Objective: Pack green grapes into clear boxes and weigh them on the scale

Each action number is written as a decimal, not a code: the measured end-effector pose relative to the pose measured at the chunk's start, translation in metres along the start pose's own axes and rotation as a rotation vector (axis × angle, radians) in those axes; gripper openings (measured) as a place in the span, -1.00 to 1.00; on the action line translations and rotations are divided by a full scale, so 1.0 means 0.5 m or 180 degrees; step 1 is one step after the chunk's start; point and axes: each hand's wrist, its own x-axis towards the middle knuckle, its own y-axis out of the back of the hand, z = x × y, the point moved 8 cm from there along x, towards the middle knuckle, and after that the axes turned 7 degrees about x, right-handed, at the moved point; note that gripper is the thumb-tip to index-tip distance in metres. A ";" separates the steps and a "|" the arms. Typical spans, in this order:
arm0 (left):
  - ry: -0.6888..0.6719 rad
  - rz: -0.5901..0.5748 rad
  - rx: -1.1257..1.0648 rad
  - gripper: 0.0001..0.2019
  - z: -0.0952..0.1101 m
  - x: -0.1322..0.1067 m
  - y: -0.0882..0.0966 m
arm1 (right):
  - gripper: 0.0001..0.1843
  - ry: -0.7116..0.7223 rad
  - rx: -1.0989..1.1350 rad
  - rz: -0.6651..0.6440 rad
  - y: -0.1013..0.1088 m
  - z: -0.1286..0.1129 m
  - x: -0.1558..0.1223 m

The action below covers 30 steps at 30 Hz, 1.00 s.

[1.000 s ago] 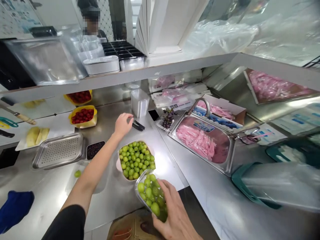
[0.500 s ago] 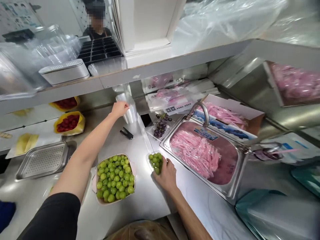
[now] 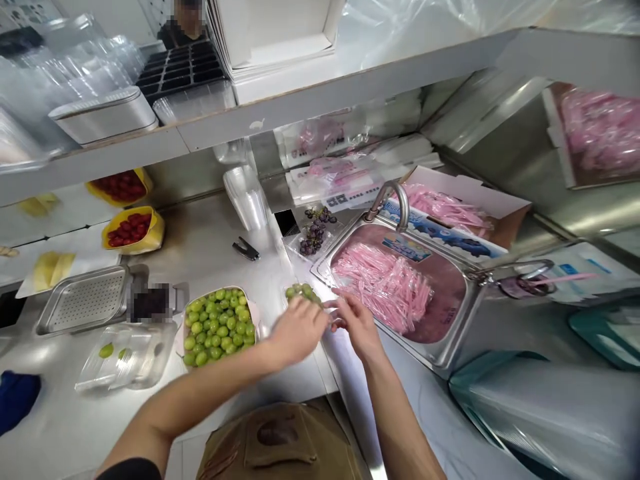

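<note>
- Green grapes, small portion: on desk, left of sink; apparently filled.
- Left hand over them, right hand beside; both grips hidden, cannot tell.
- Bowl, left: full; grapes there apparently unportioned.

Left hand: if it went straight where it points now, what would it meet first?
The left hand would probably meet the right hand first, though the depth between these hands is hard to judge.

Pink packets in a sink, red fruit in a yellow bowl; blue cloth
</note>
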 end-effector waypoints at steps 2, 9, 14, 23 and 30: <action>0.0193 -0.0121 -0.0173 -0.85 0.059 -0.036 -0.074 | -0.32 0.0021 -0.0838 0.0115 0.016 0.021 0.017; 0.3257 0.0969 -0.2428 -0.68 -0.055 -0.168 -0.240 | -0.52 0.0296 -0.2673 0.0527 0.041 0.078 0.055; 0.4320 0.1008 -0.4280 -0.51 -0.053 -0.181 -0.371 | -0.54 0.0298 -0.2608 0.0272 0.023 0.096 0.063; 0.3726 0.0965 -0.4306 -0.59 -0.029 -0.232 -0.271 | -0.23 -0.0024 -0.1188 -0.0202 0.022 0.093 -0.070; 0.2690 0.1155 -0.4317 -0.65 0.064 -0.381 -0.082 | -0.54 0.0128 -0.0262 -0.0457 -0.028 0.022 -0.320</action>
